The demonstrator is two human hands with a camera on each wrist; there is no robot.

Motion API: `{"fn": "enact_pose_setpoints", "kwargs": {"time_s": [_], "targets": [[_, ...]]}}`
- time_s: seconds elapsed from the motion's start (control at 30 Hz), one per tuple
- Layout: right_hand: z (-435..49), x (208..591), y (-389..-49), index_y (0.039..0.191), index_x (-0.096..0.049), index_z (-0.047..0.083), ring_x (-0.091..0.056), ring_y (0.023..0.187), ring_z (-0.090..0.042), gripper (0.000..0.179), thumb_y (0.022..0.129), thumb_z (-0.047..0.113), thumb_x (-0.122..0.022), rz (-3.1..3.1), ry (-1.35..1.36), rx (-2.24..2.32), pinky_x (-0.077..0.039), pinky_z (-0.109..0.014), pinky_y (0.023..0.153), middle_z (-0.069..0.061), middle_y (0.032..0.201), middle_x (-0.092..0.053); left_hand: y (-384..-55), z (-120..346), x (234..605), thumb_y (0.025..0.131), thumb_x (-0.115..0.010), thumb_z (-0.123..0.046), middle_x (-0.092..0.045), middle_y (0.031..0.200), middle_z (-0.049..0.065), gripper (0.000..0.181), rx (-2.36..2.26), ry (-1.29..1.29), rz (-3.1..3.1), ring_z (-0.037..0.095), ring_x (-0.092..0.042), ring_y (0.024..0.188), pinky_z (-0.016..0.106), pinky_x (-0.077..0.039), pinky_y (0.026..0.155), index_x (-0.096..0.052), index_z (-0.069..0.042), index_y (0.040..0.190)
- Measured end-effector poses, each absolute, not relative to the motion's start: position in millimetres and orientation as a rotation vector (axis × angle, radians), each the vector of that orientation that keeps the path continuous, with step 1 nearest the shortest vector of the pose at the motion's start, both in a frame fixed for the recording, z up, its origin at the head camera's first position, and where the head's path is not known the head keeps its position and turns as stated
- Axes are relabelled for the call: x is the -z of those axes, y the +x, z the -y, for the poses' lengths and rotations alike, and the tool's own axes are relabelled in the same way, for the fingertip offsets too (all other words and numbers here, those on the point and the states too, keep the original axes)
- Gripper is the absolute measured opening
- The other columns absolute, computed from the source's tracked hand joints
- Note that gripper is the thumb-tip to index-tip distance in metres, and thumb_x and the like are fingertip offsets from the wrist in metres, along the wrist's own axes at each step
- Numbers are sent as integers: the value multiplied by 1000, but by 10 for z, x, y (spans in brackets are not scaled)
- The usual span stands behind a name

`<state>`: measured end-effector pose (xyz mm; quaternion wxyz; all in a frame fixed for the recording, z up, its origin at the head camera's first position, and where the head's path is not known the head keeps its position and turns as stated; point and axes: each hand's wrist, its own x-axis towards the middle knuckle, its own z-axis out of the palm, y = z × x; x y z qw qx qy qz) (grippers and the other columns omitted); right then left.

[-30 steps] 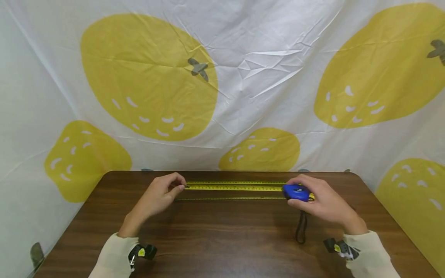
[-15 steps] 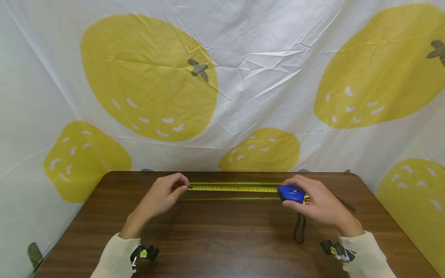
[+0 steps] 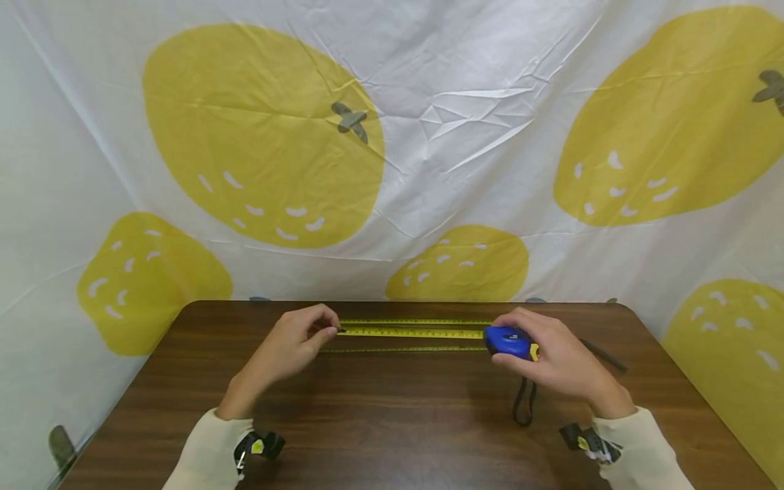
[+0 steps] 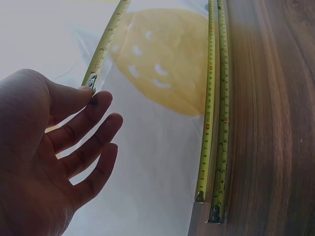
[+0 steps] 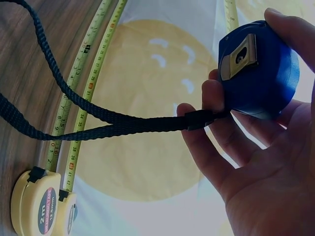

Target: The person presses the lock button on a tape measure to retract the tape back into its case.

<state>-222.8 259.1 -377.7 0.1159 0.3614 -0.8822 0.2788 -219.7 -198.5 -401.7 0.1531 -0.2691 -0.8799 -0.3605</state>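
My left hand point(image 3: 290, 347) pinches the metal end hook point(image 4: 91, 81) of a yellow tape blade point(image 3: 413, 333) between thumb and index finger; the other fingers are spread loosely. The blade runs straight across, raised above the table, into a blue tape measure point(image 3: 507, 342). My right hand point(image 3: 551, 354) holds that case, fingers and thumb round it, its belt clip point(image 5: 240, 56) facing the wrist camera. A black wrist strap point(image 5: 152, 124) hangs from the case. Behind and in front of the raised blade lie two further extended blades, a rear one point(image 3: 416, 322) and a front one point(image 3: 404, 350).
Two pale yellow tape measure cases, a nearer one point(image 5: 37, 206) and a partly hidden one point(image 5: 67, 216), stand at those blades' right ends. A dark strip point(image 3: 603, 355) lies right of my right hand. Lemon-printed cloth point(image 3: 465, 163) hangs behind the brown table point(image 3: 392, 429).
The blue tape measure and my right hand have moved left, while my left hand has shifted slightly right. The stretch of blade between my hands is shorter. The dark strip has come into sight.
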Motion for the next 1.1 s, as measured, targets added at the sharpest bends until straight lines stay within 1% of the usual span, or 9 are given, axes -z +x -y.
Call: {"fn": "enact_pose_setpoints", "kwargs": {"time_s": [0.1,0.17,0.33,0.5,0.63,0.77,0.87,1.03,1.1], "targets": [[-2580,3776,-2228,130,-70,21,-66,96,-10,38,97,27,-87,2581,1068,-819,-59,-33,77,11,118,-69,-2192,1969,4009,102,-74,-2,-73,96,-6,10,1046,-778,2523,12,-65,85,48,-59,79,-73,-12,103],[-2574,3777,-2228,131,-70,22,-67,96,-10,38,97,27,-87,2582,1072,-821,-59,-34,77,11,118,-69,-2198,1959,4008,102,-74,-2,-73,96,-6,10,1047,-778,2523,12,-65,84,47,-58,79,-74,-12,103],[-2556,3774,-2220,131,-70,23,-67,97,-10,38,98,28,-87,2585,1073,-824,-59,-34,78,12,119,-69,-2206,1927,4002,102,-75,-2,-73,96,-6,11,1039,-784,2523,11,-61,80,38,-54,76,-74,-13,103],[-2531,3769,-2211,131,-70,24,-67,97,-9,38,98,28,-86,2577,1091,-829,-59,-34,78,14,117,-69,-2193,1887,4000,102,-75,-2,-72,96,-7,10,1048,-802,2528,9,-59,79,34,-53,74,-74,-12,104],[-2514,3770,-2204,131,-70,24,-66,95,-8,38,98,28,-87,2568,1105,-825,-59,-33,76,14,116,-68,-2184,1852,3998,102,-74,-2,-72,95,-7,10,1058,-818,2517,9,-60,79,35,-53,74,-74,-12,104],[-2502,3772,-2190,131,-69,24,-64,94,-7,38,98,30,-86,2568,1101,-792,-57,-32,75,14,115,-68,-2182,1815,3999,102,-74,-1,-72,96,-6,11,1066,-838,2503,10,-63,83,42,-57,76,-74,-12,104],[-2488,3768,-2178,131,-69,24,-63,92,-7,38,98,31,-86,2573,1096,-776,-56,-31,73,13,115,-68,-2182,1793,4002,103,-74,-1,-73,98,-5,11,1066,-847,2500,12,-63,84,46,-57,78,-74,-12,104],[-2470,3760,-2160,131,-69,23,-60,88,-7,38,99,32,-86,2590,1093,-792,-53,-29,69,12,115,-67,-2176,1760,4001,103,-74,-2,-74,99,-6,11,1057,-869,2494,11,-63,85,40,-55,78,-74,-13,105],[-2463,3760,-2153,132,-69,23,-60,87,-7,38,99,32,-85,2596,1095,-801,-53,-28,68,11,115,-67,-2173,1747,4004,103,-74,-2,-74,100,-6,11,1054,-877,2493,11,-64,86,40,-56,78,-74,-13,105]]}}
